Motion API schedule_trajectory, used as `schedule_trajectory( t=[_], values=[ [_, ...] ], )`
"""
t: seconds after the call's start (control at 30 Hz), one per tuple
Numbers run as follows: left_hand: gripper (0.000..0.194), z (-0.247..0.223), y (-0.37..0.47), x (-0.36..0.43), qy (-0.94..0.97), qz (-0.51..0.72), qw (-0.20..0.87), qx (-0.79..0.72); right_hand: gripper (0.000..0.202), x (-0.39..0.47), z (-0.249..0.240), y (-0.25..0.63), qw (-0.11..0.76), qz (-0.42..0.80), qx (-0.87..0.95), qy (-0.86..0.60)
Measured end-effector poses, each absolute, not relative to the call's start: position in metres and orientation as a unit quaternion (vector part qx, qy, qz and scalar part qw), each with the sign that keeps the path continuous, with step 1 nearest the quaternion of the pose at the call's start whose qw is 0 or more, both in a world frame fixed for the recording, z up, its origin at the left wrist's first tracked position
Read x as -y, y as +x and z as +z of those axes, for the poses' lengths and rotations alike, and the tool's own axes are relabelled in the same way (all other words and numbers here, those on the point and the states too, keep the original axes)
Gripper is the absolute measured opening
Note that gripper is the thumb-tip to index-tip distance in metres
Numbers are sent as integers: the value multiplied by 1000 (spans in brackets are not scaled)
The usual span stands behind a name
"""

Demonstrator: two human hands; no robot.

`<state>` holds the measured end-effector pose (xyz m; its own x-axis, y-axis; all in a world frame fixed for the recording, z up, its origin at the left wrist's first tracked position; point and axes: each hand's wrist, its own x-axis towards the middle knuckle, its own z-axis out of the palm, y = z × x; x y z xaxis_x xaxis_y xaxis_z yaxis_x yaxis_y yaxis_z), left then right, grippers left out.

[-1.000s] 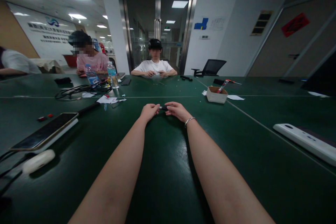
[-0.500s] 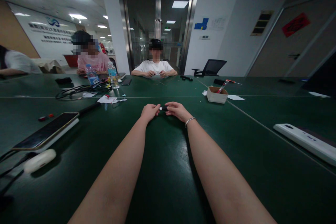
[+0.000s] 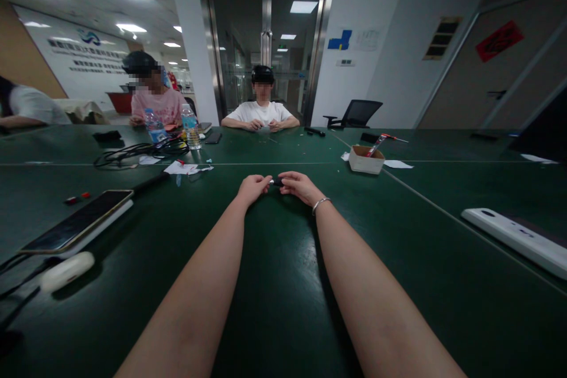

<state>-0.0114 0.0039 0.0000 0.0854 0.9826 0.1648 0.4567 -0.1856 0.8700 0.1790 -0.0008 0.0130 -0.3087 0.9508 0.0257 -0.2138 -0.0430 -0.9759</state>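
A small black object with a silvery end (image 3: 277, 182) is held between my two hands, just above the green table (image 3: 274, 260). My left hand (image 3: 254, 189) pinches its silvery left end with thumb and fingertips. The black right part is gripped by the fingers of my right hand (image 3: 302, 187), which has a silver bangle at the wrist. What exactly the object is cannot be made out at this size.
A small box (image 3: 367, 160) with a tool stands right of centre. To the left lie a phone (image 3: 77, 221), a white oval item (image 3: 67, 271), cables (image 3: 128, 155) and bottles (image 3: 191, 130). A white bar (image 3: 514, 239) lies right. People sit across the table.
My hands have hardly moved; slightly less of the object's silvery end shows between them. The person in pink at the far left has turned their head slightly.
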Motion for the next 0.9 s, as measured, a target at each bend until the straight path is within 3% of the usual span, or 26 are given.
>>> schedule_trajectory(
  t=[0.33, 0.9],
  values=[
    [30, 1, -8, -3, 628, 445, 415, -484, 12, -1, 13, 177, 474, 630, 490, -372],
    [34, 2, -8, -2, 646, 422, 397, -497, 13, -2, 14, 178, 460, 626, 500, -382]
  ],
)
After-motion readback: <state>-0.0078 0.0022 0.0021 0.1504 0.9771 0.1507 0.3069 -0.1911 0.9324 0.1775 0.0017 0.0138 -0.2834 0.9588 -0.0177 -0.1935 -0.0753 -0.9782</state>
